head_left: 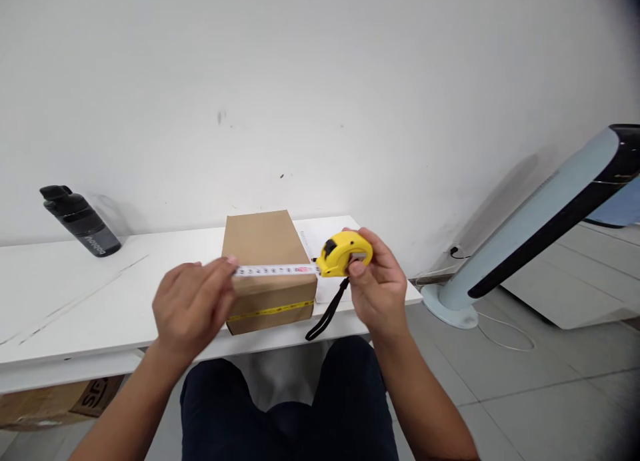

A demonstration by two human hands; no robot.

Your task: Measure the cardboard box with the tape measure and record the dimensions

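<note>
A yellow tape measure (345,253) is gripped by its case in my right hand (380,281), with a black wrist strap (330,311) dangling below it. Its white blade (275,270) is pulled out to the left across the near top edge of a brown cardboard box (267,238). At the blade's far end, my left hand (195,301) is closed, pinching the tip by the box's left side. Yellow tape runs along the box's front face. Slight blur softens the left fingers.
The box stands on a white table (100,301) against a wall. A black bottle (83,221) is at the left, and a paper sheet (330,231) lies right of the box. A pale blue tower appliance (540,228) stands on the floor at right. Another carton (55,401) sits beneath the table.
</note>
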